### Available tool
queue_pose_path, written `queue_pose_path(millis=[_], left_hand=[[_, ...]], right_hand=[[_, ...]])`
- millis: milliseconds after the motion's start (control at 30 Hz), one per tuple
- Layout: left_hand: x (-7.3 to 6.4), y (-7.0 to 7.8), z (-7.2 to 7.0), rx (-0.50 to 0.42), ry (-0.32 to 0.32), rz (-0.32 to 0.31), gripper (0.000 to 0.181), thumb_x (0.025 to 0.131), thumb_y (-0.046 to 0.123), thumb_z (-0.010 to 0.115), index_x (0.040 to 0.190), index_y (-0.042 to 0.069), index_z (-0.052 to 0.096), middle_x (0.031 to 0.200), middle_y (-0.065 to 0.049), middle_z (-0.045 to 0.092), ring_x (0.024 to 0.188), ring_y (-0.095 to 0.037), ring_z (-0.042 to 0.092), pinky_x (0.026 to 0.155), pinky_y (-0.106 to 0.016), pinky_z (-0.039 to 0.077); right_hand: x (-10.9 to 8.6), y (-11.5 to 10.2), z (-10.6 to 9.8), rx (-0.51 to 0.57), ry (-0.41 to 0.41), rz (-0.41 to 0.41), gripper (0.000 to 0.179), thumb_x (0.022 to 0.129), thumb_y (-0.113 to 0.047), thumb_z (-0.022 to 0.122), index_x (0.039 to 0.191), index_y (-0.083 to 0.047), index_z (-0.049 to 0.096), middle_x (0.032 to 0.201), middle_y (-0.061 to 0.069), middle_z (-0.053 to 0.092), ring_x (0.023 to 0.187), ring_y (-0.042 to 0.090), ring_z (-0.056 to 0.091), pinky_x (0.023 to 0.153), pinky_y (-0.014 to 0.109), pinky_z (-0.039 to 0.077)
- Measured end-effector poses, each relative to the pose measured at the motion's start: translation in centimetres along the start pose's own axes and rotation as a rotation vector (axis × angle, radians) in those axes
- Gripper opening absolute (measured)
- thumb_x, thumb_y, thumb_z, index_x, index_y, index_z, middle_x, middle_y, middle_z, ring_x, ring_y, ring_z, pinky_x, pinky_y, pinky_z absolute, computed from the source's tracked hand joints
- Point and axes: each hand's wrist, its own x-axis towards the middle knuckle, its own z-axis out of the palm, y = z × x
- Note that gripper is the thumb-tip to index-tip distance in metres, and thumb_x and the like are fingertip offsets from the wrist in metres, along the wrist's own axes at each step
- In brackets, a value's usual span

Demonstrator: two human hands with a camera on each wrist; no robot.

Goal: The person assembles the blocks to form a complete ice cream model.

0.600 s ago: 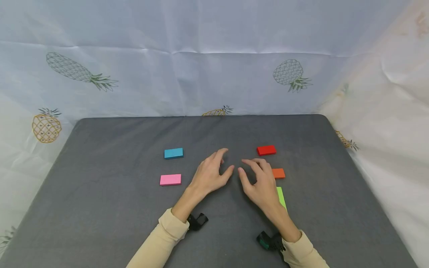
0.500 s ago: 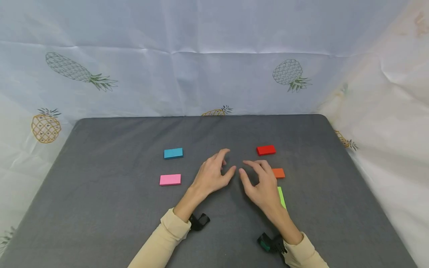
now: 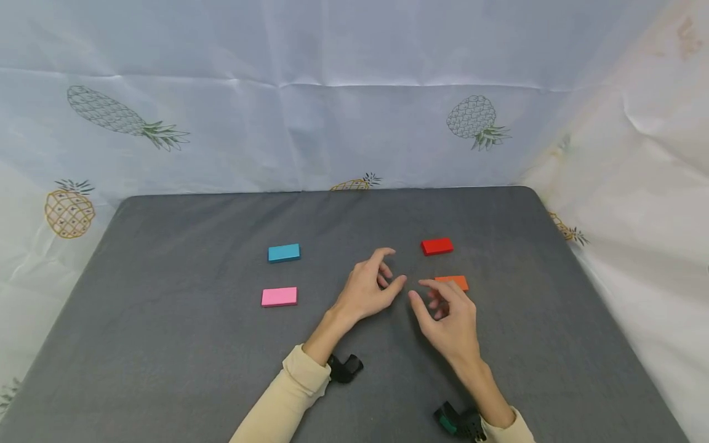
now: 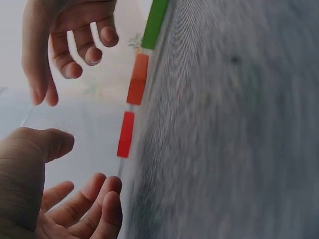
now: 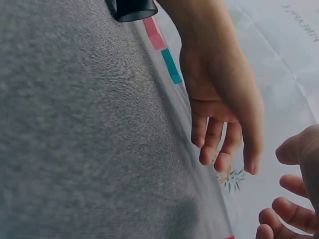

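Observation:
My left hand hovers over the middle of the table, its fingers relaxed and holding nothing. Close by on the right, my right hand is also empty, with thumb and fingers loosely bent; the two hands are apart. An orange block lies partly hidden behind the right hand's fingers. Beyond it is a red block. A green block shows in the left wrist view but is covered by the right hand and forearm in the head view. On the left lie a blue block and a pink block.
All the blocks rest flat on a dark grey cloth-covered table. A pale curtain printed with pineapples hangs along the far edge. Black wrist cameras are strapped to both wrists.
Both hands have drifted to the right and slightly nearer, still empty. The green block, partly visible before in the head view, is now covered there. The view has shifted a little.

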Motion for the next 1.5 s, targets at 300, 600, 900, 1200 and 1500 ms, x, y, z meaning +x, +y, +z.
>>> queue_pose_path(millis=[300,600,900,1200,1500], left_hand=[[0.6,0.2,2.2,-0.143,-0.009,0.030,0.049,0.096,0.016,0.070,0.139,0.000,0.054,0.092,-0.013,0.069,0.073,-0.017,0.070,0.070,-0.020,0.055],[1.2,0.7,4.5,-0.217,-0.028,0.037,0.045,0.094,0.015,0.072,0.133,-0.001,0.058,0.087,-0.013,0.070,0.068,-0.013,0.068,0.066,-0.016,0.052],[1.6,1.2,5.8,-0.185,-0.051,0.047,0.046,0.093,0.020,0.074,0.133,0.002,0.060,0.087,-0.010,0.072,0.068,-0.009,0.066,0.066,-0.013,0.049],[2.0,1.1,6.7,-0.046,-0.044,0.001,0.048,0.091,0.033,0.075,0.133,0.012,0.063,0.087,-0.001,0.073,0.064,0.002,0.058,0.060,-0.012,0.043],[2.3,1.0,7.0,0.001,-0.045,-0.014,0.045,0.091,0.035,0.075,0.130,0.013,0.066,0.086,0.000,0.073,0.060,0.006,0.054,0.056,-0.011,0.041]], right_hand=[[-1.5,0.2,-0.9,-0.004,0.043,0.093,0.022,0.080,-0.003,0.084,0.100,0.000,0.076,0.074,0.009,0.059,0.059,0.012,0.052,0.051,0.015,0.043],[-2.6,0.5,-2.0,-0.003,0.104,0.197,0.020,0.078,-0.003,0.086,0.097,-0.003,0.078,0.070,0.003,0.058,0.057,0.003,0.048,0.051,0.013,0.041],[-3.3,0.8,-2.9,-0.044,0.130,0.265,0.018,0.080,-0.005,0.085,0.098,-0.005,0.079,0.066,0.004,0.055,0.054,0.005,0.044,0.051,0.013,0.037],[-3.9,1.4,-3.8,-0.123,0.126,0.353,0.019,0.083,-0.009,0.084,0.100,-0.006,0.078,0.064,0.001,0.051,0.053,0.000,0.038,0.050,0.014,0.035],[-4.1,1.6,-4.0,-0.193,0.074,0.407,0.024,0.084,-0.016,0.085,0.105,-0.007,0.078,0.063,0.000,0.050,0.052,-0.001,0.036,0.049,0.017,0.031]])
